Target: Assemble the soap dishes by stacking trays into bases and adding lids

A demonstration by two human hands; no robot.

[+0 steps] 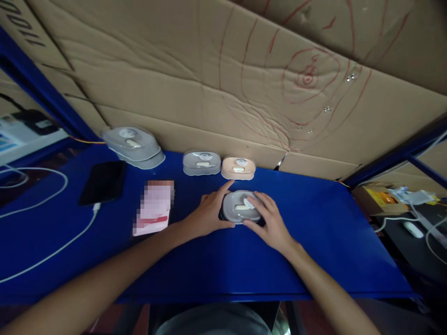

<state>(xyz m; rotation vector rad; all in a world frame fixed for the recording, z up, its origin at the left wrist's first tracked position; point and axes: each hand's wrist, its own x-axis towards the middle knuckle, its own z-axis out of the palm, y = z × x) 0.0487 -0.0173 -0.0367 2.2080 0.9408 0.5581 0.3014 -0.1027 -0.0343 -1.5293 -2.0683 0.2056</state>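
Observation:
Near the middle of the blue table sits a small oval grey plastic box (232, 209) with a pale bar-shaped piece and a round white sticker on top. My left hand (210, 211) wraps its left side, thumb and fingers around the edge. From the right, my right hand (268, 218) grips the same box, its fingers over the top by the sticker. Just behind stand a peach oval box (228, 168) and a grey oval box (190, 163), side by side against the cardboard. What is inside the held box cannot be seen.
Larger grey oval containers (139, 149) stand stacked at the back left. A black phone (103, 182) with a white cable (78, 237) and a lit phone (153, 207) lie to the left. The cardboard wall (167, 70) closes off the back. Beyond the right edge rests a white mouse (413, 229).

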